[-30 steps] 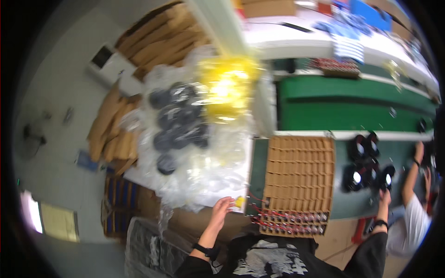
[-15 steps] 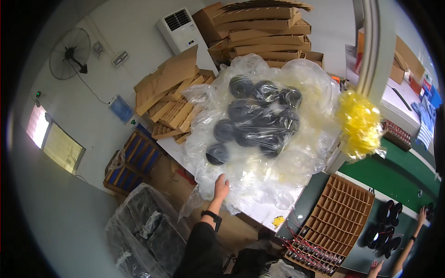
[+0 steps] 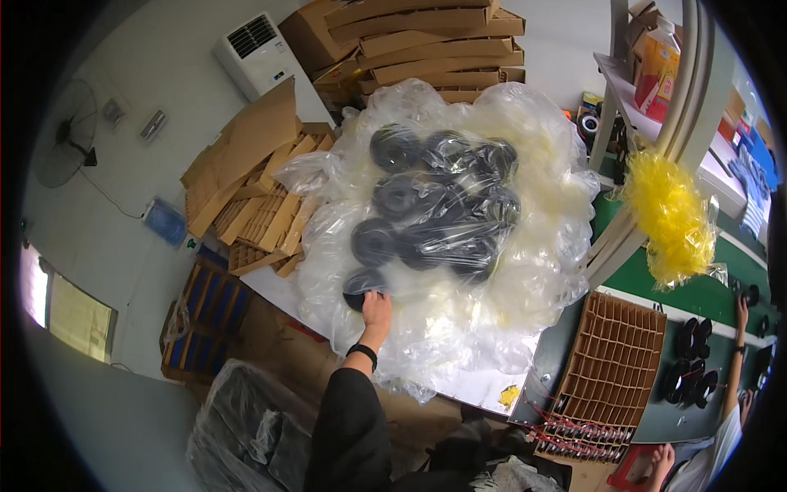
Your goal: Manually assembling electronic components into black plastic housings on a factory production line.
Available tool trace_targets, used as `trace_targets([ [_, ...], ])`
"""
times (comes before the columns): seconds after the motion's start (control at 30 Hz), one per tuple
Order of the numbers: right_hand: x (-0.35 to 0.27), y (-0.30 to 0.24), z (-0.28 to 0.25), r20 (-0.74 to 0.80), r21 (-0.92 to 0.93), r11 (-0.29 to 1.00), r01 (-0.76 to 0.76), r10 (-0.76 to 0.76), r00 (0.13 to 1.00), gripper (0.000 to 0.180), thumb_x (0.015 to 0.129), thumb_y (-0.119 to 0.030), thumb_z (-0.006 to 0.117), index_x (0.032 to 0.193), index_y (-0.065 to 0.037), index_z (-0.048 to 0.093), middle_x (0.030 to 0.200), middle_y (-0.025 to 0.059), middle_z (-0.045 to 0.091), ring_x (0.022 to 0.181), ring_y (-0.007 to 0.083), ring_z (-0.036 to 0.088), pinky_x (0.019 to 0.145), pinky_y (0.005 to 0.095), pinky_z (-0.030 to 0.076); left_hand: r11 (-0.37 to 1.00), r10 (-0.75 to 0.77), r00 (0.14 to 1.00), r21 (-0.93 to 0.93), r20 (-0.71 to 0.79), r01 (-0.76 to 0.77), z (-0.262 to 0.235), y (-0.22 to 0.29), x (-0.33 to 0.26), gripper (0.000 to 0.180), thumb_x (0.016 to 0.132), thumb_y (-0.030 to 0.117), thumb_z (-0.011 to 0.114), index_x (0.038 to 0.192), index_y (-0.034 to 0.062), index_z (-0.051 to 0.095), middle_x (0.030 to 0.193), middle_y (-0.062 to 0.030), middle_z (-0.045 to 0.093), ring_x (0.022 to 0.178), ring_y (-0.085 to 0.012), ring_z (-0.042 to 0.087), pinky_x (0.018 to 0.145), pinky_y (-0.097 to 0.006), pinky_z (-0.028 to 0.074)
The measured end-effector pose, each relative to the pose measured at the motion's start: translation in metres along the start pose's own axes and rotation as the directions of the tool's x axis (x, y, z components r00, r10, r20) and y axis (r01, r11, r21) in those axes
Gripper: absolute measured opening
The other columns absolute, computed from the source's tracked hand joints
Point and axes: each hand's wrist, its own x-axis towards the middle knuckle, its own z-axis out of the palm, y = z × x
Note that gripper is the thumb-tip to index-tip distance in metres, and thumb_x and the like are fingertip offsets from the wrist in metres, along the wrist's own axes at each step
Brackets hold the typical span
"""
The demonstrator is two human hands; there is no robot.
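My left hand [image 3: 377, 310], with a dark band on its wrist, reaches forward over the white table. Its fingers are closed on the near edge of a black round part [image 3: 356, 289], the nearest of a group. Several more black round parts [image 3: 396, 195] lie behind it in rows, partly covered by clear plastic sheeting [image 3: 525, 279] bunched around them. The film blurs their details. My right hand is out of view.
Cardboard divider trays [image 3: 270, 209] are stacked at the far left, with more boxes [image 3: 443, 45] behind. Yellow film [image 3: 668, 217] hangs by a post. At right, a divider tray [image 3: 615, 369] lies beside a green bench where a co-worker's hand [image 3: 743, 302] works. A plastic-lined bin [image 3: 246, 426] stands near left.
My left hand has moved forward from the plastic sheeting to the nearest black round part and closed on its edge. The view has shifted. The co-worker's arm at right has moved.
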Motion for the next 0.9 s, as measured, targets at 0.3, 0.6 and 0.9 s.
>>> trace_targets([
  [0.3,-0.153,-0.18,0.22,0.529,-0.201,0.719,0.666,-0.492,0.691,0.022,0.091,-0.005,0.054,0.112,0.002,0.056,0.093,0.0041,0.061,0.089,0.0125,0.058,0.081,0.0258,0.047,-0.046,-0.03,0.989,-0.988,-0.148,-0.149,-0.118,-0.003,-0.094,0.026,0.09,0.02,0.058,0.107,0.0036,0.049,0.063,-0.0025,0.054,0.055,-0.0134,0.047,0.06,-0.026,0.039],
  [0.6,-0.288,-0.231,0.351,0.943,0.209,0.568,0.796,-0.332,-0.011,0.056,0.08,-0.024,0.073,0.126,-0.003,0.049,0.122,0.0163,0.055,0.111,0.031,0.055,0.093,0.0368,0.045,-0.766,-0.011,0.946,-0.606,-0.323,-0.216,-0.274,0.104,-0.195,0.054,0.09,0.04,0.056,0.112,-0.0044,0.034,0.078,-0.0123,0.06,0.068,-0.013,0.052,0.063,-0.022,0.039],
  [0.9,-0.293,-0.209,0.344,0.9,0.393,0.888,0.239,-0.425,0.099,0.105,0.07,-0.051,0.076,0.144,-0.001,0.022,0.144,0.0188,0.031,0.134,0.0289,0.03,0.11,0.0391,0.024,-0.8,0.221,0.911,-0.599,-0.348,-0.035,-0.333,0.156,-0.208,0.066,0.093,0.048,0.046,0.128,-0.0058,0.028,0.095,-0.0213,0.063,0.082,-0.0182,0.061,0.075,-0.028,0.047],
])
